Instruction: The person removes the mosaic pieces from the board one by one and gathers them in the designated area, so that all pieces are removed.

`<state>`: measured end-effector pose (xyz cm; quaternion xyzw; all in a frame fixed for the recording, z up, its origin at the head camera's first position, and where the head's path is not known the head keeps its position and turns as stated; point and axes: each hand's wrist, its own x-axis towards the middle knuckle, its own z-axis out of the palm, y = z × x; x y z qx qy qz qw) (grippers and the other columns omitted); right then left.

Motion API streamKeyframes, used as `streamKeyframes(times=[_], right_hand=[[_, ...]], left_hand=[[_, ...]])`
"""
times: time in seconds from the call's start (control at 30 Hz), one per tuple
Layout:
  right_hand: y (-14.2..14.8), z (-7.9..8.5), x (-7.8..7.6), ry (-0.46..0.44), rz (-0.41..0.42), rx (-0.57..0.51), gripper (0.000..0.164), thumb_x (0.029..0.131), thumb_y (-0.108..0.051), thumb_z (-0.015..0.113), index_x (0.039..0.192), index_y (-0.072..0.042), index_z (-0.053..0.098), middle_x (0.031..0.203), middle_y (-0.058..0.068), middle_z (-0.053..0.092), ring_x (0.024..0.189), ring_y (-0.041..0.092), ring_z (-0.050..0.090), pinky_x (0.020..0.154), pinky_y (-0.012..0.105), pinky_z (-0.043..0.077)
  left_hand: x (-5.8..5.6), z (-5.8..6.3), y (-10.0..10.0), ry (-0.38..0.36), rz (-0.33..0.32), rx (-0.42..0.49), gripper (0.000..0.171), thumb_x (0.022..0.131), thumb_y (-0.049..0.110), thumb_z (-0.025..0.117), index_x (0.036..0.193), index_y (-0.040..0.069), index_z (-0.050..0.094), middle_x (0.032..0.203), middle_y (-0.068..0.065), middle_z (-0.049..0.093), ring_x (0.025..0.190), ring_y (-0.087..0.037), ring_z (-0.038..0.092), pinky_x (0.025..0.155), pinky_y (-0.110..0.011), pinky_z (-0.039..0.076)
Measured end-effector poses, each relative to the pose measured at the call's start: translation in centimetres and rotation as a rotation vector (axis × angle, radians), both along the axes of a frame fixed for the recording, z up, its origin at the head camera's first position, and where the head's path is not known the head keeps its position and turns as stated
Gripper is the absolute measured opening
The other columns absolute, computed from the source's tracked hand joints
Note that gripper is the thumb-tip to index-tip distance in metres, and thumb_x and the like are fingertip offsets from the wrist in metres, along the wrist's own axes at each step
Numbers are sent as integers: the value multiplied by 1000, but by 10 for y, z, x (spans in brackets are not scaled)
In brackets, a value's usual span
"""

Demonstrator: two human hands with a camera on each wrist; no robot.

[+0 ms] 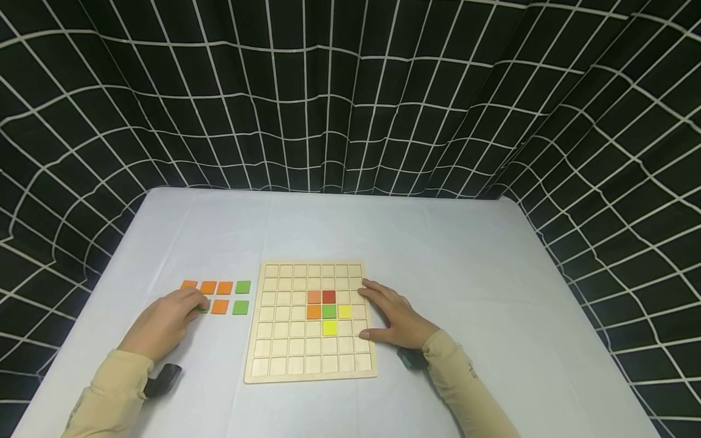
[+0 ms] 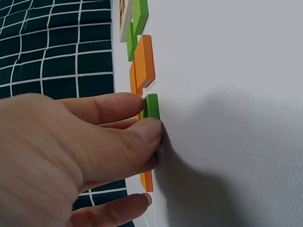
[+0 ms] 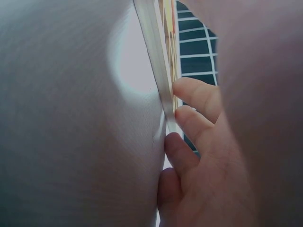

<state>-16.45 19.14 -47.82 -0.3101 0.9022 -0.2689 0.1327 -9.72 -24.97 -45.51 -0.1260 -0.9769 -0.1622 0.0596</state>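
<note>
My left hand (image 1: pixel 164 322) is at the left of the table, pinching a green square tile (image 2: pixel 152 106) between thumb and fingertips. In the left wrist view the tile stands close over the white cloth, partly covered by the thumb. Beside it are an orange tile (image 1: pixel 220 307) and another green tile (image 1: pixel 240 307). My right hand (image 1: pixel 402 319) rests along the right edge of a wooden grid board (image 1: pixel 283 347), fingers extended and spread, fingertips on its rim. On the board sit a red tile (image 1: pixel 328 297), a green tile (image 1: pixel 329 311), two orange tiles (image 1: pixel 314 311) and two yellow tiles (image 1: pixel 330 328).
Behind the left hand's tile runs a row of three orange tiles (image 1: pixel 208 288) ending in a green tile (image 1: pixel 243 287). A white cloth covers the table (image 1: pixel 465 261). Dark curtains (image 1: pixel 339 109) with a white grid surround its back and sides.
</note>
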Motion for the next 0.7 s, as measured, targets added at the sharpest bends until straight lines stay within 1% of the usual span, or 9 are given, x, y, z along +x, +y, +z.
streamKeyframes(times=[0.17, 0.37, 0.47, 0.53, 0.6, 0.7], right_hand=[[1, 0, -1, 11, 5, -1, 83, 81, -54, 70, 147, -18, 35, 157, 2, 23, 144, 27, 23, 110, 56, 27], [1, 0, -1, 12, 10, -3, 83, 81, -53, 70, 147, -17, 35, 157, 2, 23, 144, 27, 23, 109, 56, 28], [1, 0, -1, 10, 7, -3, 83, 81, -53, 70, 147, -17, 35, 157, 2, 23, 144, 27, 23, 109, 56, 27], [1, -1, -1, 8, 4, -1, 83, 81, -54, 70, 147, -17, 35, 157, 2, 23, 144, 27, 22, 109, 57, 27], [1, -2, -2, 9, 3, 6, 84, 81, -55, 69, 147, -18, 34, 157, 2, 22, 144, 27, 22, 110, 56, 26], [1, -3, -2, 10, 5, 10, 84, 81, -56, 69, 147, -18, 34, 158, 1, 22, 145, 27, 22, 110, 56, 26]], left_hand=[[0, -2, -1, 19, -5, 5, 20, 78, -5, 72, 92, 8, 67, 103, -11, 68, 97, -32, 64, 85, -49, 51], [0, -1, -1, -5, 1, -21, 20, 79, -3, 72, 94, 8, 67, 106, -12, 65, 97, -33, 62, 85, -50, 50], [0, 0, 1, -16, 1, -48, 19, 79, 2, 74, 95, 9, 68, 107, -12, 61, 96, -32, 60, 83, -50, 50], [0, 2, 3, -16, -1, -60, 18, 79, 5, 75, 95, 9, 69, 107, -13, 59, 99, -34, 58, 86, -52, 49], [0, 4, 7, 3, -10, -64, 16, 80, 6, 74, 95, 10, 70, 104, -11, 58, 95, -31, 58, 83, -50, 50], [0, 8, 18, 39, -38, -32, 14, 83, 6, 71, 95, 11, 69, 100, -6, 59, 89, -25, 59, 79, -44, 52]])
